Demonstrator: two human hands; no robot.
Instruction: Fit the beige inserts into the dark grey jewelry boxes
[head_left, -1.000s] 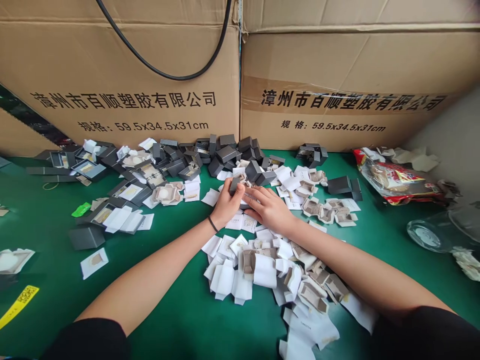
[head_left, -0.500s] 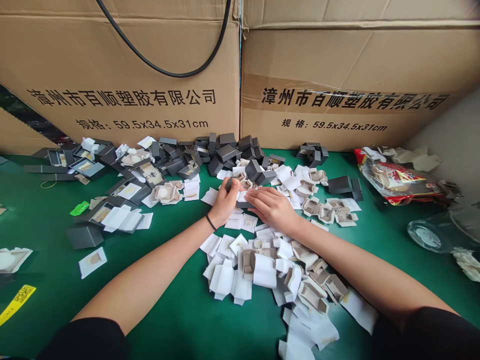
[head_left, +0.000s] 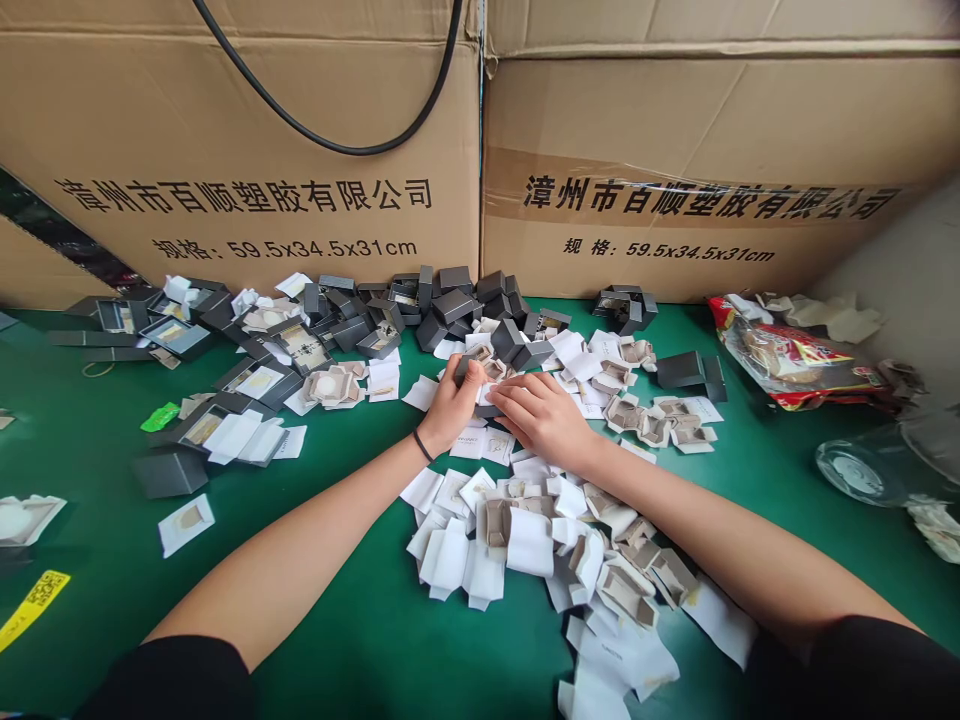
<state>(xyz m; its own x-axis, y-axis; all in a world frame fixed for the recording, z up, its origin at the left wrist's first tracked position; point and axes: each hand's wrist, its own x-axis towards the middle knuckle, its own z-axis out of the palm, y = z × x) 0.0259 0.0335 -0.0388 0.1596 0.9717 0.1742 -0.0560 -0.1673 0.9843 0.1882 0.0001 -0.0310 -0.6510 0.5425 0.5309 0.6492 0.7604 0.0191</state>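
At the centre, my left hand [head_left: 448, 412] is closed round a small black box [head_left: 487, 411], its thumb on the near side. My right hand [head_left: 549, 418] meets it from the right, fingers together and bent over the box. Something white shows between the hands at the box; its detail is covered by my fingers. Just below them lie printed white cards [head_left: 482, 444]. A heap of folded white paper inserts [head_left: 529, 543] spreads nearer to me, grey-brown on their inner sides. Behind my hands is a pile of black boxes [head_left: 452, 306].
More black boxes with inserts [head_left: 259, 385] spread over the green table [head_left: 337, 620] at left. A red food packet [head_left: 795, 355] and a clear glass container [head_left: 859, 470] stand at right. Large cardboard cartons [head_left: 247, 120] wall off the back; a black cable [head_left: 360, 150] hangs before them.
Both hands stay around the same box, with slight shifts of the fingers. My right fingers have drawn in a little over the box. The things around have not moved.
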